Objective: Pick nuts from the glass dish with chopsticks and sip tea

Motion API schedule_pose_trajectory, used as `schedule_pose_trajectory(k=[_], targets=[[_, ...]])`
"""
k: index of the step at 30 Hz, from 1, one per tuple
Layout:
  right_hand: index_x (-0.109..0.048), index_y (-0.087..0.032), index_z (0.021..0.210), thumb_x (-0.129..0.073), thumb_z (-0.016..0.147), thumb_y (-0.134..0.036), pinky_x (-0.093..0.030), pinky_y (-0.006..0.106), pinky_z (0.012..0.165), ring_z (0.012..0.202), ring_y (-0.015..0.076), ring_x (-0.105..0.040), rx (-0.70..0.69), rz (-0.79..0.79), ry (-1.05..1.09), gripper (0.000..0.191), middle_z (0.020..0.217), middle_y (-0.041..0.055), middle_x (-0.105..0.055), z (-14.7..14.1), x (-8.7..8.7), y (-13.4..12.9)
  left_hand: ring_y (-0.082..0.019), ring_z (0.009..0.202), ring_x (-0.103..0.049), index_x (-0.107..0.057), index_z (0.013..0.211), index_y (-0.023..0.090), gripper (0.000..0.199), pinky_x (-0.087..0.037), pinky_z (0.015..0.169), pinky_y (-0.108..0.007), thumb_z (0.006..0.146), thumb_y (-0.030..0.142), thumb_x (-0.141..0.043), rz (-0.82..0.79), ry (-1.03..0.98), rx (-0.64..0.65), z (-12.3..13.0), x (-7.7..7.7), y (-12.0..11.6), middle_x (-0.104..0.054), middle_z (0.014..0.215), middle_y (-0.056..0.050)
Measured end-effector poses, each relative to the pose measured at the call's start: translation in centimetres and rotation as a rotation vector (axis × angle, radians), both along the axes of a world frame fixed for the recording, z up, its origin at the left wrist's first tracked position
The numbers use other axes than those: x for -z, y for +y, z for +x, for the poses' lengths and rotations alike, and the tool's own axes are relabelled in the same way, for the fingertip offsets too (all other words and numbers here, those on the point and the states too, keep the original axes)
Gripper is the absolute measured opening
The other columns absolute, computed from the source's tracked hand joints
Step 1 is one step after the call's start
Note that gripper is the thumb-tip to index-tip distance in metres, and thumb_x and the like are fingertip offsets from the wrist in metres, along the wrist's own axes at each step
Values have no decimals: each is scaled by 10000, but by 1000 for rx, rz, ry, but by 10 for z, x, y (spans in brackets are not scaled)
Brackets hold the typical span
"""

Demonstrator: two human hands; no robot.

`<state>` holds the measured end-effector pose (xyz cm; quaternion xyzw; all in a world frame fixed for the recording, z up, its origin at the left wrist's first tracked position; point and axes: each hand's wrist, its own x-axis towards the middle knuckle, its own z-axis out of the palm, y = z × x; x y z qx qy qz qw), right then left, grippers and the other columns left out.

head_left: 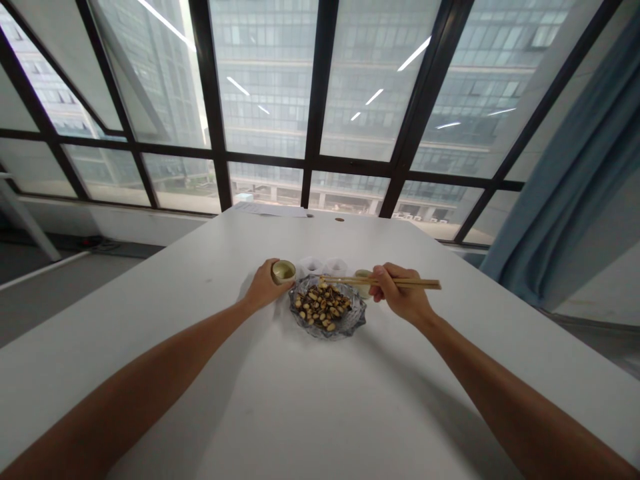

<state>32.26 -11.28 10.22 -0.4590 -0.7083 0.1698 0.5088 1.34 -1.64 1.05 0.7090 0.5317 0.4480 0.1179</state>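
My left hand (265, 285) is closed around a small pale green cup (284, 271), just left of a glass dish. My right hand (400, 291) grips a pair of wooden chopsticks (423, 284), which point left across the dish. Their tips are over the back part of the dish, and a small pale piece seems to be at them. The scalloped clear glass dish (357, 319) holds a heap of brown and cream seeds or nuts (323, 305). A second pale green cup (364, 291) stands partly hidden behind the chopsticks and my right hand.
Two white cups (311, 265) stand side by side behind the dish, their contents unclear. Papers (270, 210) and a small brown disc (339, 219) lie at the far edge of the white table (320, 393). Beyond are windows, with a blue curtain (565, 180) at right.
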Motion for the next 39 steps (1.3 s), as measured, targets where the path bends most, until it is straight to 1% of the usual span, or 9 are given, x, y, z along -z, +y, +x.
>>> schedule_pose_trajectory(k=[7, 14, 18, 23, 26, 29, 32, 35, 39], targets=[[-657, -173, 672, -640, 776, -776, -435, 245, 330, 333, 140, -552, -1, -56, 313, 612, 455, 30, -630, -3, -7, 3, -285, 1276, -543, -478, 1293, 216, 684, -433, 1106, -443, 688, 242, -798, 239, 63, 36, -2, 3, 1, -587, 1342, -114], [-650, -167, 668, -681, 737, -775, -419, 236, 322, 322, 136, -544, 1, -72, 388, 612, 447, 26, -622, -4, -12, 4, -302, 1265, -554, -474, 1298, 223, 680, -453, 1084, -487, 699, 229, -795, 407, 59, 87, -5, 8, 7, -589, 1339, -122], [-657, -172, 678, -646, 774, -773, -439, 243, 337, 340, 138, -555, 14, -47, 304, 608, 468, 30, -631, 0, -9, 3, -306, 1204, -594, -518, 1254, 210, 673, -478, 1051, -470, 670, 322, -831, 335, 17, 36, -3, 6, 7, -630, 1272, -122], [-660, -181, 663, -552, 887, -720, -473, 245, 389, 394, 139, -592, -9, -5, 4, 593, 521, 44, -659, 5, -8, -2, -282, 1082, -659, -574, 1173, 199, 646, -536, 934, -414, 660, 499, -828, 120, -94, -10, 0, 1, 3, -691, 1161, -102], [-637, -189, 630, -484, 926, -713, -467, 243, 403, 405, 139, -596, -13, 26, -132, 621, 514, 47, -652, 6, -14, -7, -256, 998, -687, -587, 1149, 196, 640, -550, 871, -378, 663, 548, -810, -13, -119, -36, -1, -2, 0, -718, 1098, -84], [-608, -194, 603, -457, 914, -748, -454, 241, 398, 396, 137, -591, 13, 47, -167, 653, 503, 52, -650, 7, -25, -9, -251, 979, -693, -578, 1186, 184, 655, -546, 863, -372, 698, 574, -775, -127, -97, -76, -4, -5, 0, -725, 1103, -94], [-604, -195, 614, -458, 888, -781, -456, 242, 395, 392, 143, -595, 67, 72, -134, 664, 501, 55, -654, 11, -34, -9, -308, 1141, -646, -544, 1277, 179, 724, -506, 963, -431, 731, 611, -742, -164, 6, -137, -4, -13, 5, -678, 1262, -150], [-633, -189, 669, -465, 885, -781, -460, 243, 391, 391, 149, -599, 126, 104, -94, 653, 499, 50, -654, 18, -38, -6, -359, 1353, -492, -505, 1360, 188, 758, -370, 1118, -513, 769, 615, -711, -53, 192, -157, 11, -31, 13, -559, 1450, -178], [-640, -184, 688, -470, 894, -766, -445, 233, 374, 377, 141, -590, 164, 123, -64, 640, 510, 46, -660, 29, -38, 0, -317, 1403, -443, -439, 1436, 211, 725, -270, 1183, -498, 838, 571, -634, 14, 444, 71, 61, -58, 23, -537, 1483, -143]])
